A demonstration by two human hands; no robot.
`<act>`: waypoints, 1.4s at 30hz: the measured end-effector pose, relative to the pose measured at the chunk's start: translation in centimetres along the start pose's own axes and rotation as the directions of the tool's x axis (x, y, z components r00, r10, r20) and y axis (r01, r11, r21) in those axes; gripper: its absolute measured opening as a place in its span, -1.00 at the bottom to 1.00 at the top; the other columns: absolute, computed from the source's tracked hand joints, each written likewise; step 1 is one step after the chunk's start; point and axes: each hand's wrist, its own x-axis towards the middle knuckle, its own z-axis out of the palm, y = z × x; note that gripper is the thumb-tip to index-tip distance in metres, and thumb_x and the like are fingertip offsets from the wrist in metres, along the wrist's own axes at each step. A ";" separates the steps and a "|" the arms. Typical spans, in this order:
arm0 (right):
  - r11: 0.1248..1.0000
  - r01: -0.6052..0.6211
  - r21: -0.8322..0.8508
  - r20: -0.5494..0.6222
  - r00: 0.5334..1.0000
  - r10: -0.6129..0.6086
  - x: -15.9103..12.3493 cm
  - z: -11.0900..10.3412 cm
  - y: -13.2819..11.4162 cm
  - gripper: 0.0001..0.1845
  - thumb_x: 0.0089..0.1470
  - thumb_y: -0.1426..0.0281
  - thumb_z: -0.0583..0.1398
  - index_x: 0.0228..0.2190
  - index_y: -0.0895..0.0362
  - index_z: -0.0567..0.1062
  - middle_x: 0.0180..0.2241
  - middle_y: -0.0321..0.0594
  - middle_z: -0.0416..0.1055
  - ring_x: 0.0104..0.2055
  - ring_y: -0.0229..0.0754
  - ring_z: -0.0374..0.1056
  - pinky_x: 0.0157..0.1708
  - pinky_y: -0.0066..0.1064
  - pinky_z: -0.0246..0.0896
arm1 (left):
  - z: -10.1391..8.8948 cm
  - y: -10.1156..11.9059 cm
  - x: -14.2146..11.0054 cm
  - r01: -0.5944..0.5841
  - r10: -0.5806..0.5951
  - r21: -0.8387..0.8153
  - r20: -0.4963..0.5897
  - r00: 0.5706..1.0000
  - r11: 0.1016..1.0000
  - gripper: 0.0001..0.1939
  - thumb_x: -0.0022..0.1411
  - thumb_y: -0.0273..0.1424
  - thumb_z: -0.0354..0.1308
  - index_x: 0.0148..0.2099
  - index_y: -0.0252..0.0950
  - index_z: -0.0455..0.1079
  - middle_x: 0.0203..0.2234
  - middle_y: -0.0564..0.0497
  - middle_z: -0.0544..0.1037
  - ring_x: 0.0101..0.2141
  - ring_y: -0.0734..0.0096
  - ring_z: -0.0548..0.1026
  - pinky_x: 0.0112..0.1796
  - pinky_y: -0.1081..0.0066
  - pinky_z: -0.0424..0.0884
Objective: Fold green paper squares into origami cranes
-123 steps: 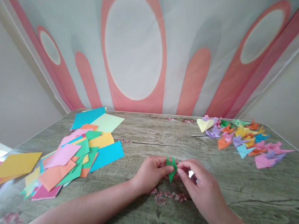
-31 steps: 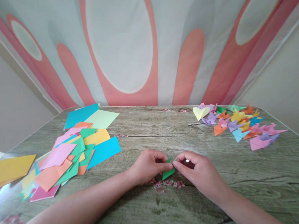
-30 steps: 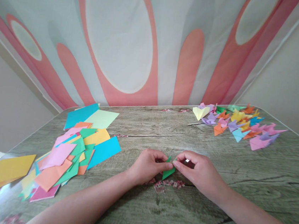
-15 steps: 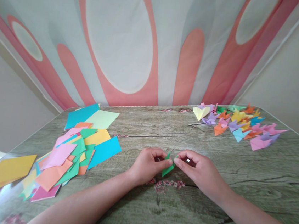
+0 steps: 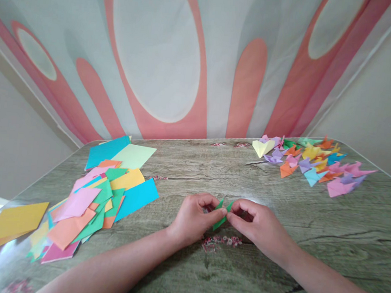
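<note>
Between my hands, over the middle of the table, is a small folded piece of green paper (image 5: pixel 219 224) with two narrow points sticking up. My left hand (image 5: pixel 198 216) pinches its left side between thumb and fingers. My right hand (image 5: pixel 255 220) is closed on its right point, thumb and fingertips pressed together. Fingers cover much of the folded paper, so its full shape is hidden.
Loose coloured paper sheets (image 5: pixel 77 204) lie in an overlapping heap on the left of the wood-patterned table (image 5: pixel 193 165). Several folded paper figures (image 5: pixel 314 161) are grouped at the far right. A patterned cloth (image 5: pixel 220 74) rises behind the table.
The right point of the green paper now stands up more visibly, apart from the left one. My right hand has shifted very slightly; my left hand stays in place.
</note>
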 end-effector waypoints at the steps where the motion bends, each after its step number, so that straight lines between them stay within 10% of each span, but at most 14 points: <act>1: 1.000 -0.001 0.003 -0.001 1.000 0.001 0.0 0.0 -0.1 -0.83 0.06 0.31 0.17 -0.52 0.09 0.37 -0.59 -0.40 0.25 -0.51 -0.27 0.18 -0.52 -0.45 0.03 | 0.1 0.0 0.0 -0.005 0.005 0.006 -0.006 1.000 1.000 -0.80 0.14 -0.31 0.18 -0.46 -0.32 0.41 -0.54 0.09 0.44 -0.45 0.47 0.36 -0.36 0.50 0.25; 11: 0.996 0.010 -0.092 -0.050 0.999 -0.014 -0.2 0.5 -0.2 -0.80 0.05 0.37 0.15 -0.57 0.08 0.29 -0.60 -0.40 0.20 -0.51 -0.27 0.16 -0.50 -0.44 0.03 | 0.1 -0.4 0.0 -0.142 0.137 0.202 0.040 0.990 0.969 -0.74 0.21 -0.34 0.13 -0.49 -0.31 0.25 -0.59 0.14 0.27 -0.50 0.53 0.23 -0.43 0.51 0.11; 23: 1.000 -0.016 -0.017 -0.016 1.000 0.015 -0.3 0.4 0.0 -0.79 0.09 0.32 0.15 -0.54 0.09 0.32 -0.58 -0.41 0.20 -0.51 -0.29 0.13 -0.49 -0.44 0.02 | 0.3 -0.7 0.2 0.060 -0.051 -0.104 0.086 0.995 0.993 -0.73 0.17 -0.27 0.17 -0.47 -0.33 0.27 -0.60 0.14 0.27 -0.54 0.55 0.19 -0.50 0.52 0.11; 33: 0.998 -0.046 -0.031 -0.064 0.997 0.044 -0.3 0.5 -0.4 -0.80 0.09 0.29 0.16 -0.53 0.10 0.38 -0.56 -0.38 0.28 -0.49 -0.28 0.18 -0.47 -0.44 0.05 | 0.3 -0.6 0.1 -0.093 0.098 0.118 -0.037 0.995 0.989 -0.71 0.17 -0.37 0.18 -0.51 -0.32 0.19 -0.62 0.17 0.23 -0.52 0.55 0.19 -0.46 0.50 0.07; 42: 0.995 -0.094 -0.035 -0.026 0.995 0.093 -0.2 0.2 0.0 -0.73 0.05 0.21 0.21 -0.55 0.11 0.43 -0.60 -0.37 0.32 -0.52 -0.30 0.18 -0.51 -0.45 0.03 | 0.0 -1.0 0.5 0.073 -0.040 -0.368 0.098 0.994 0.927 -0.67 0.00 -0.19 0.35 -0.42 -0.37 0.42 -0.49 0.07 0.41 -0.48 0.53 0.29 -0.43 0.52 0.22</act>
